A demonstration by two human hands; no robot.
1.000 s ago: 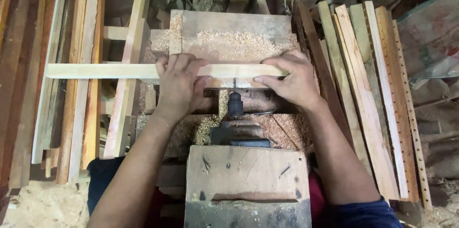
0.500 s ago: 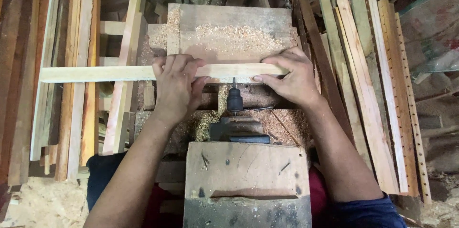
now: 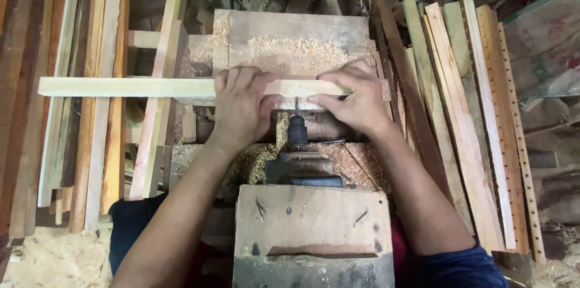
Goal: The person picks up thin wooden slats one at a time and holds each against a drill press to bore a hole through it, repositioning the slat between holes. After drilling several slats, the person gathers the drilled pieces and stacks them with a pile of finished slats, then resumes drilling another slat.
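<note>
A long pale wooden strip lies crosswise on a sawdust-covered wooden bench. My left hand presses down on the strip near its middle. My right hand grips the strip's right end. Between my hands a dark drill chuck with a thin bit points at the strip's near edge. The chuck belongs to a horizontal machine with a wooden housing just in front of me.
Stacks of wooden slats lie to the left. More slats, several with rows of drilled holes, lean on the right. Sawdust covers the floor at lower left and the bench around the chuck.
The strip has slid to the left along the bench; its left end reaches further left and its right end now sits under my right hand. Both hands stayed on it.
</note>
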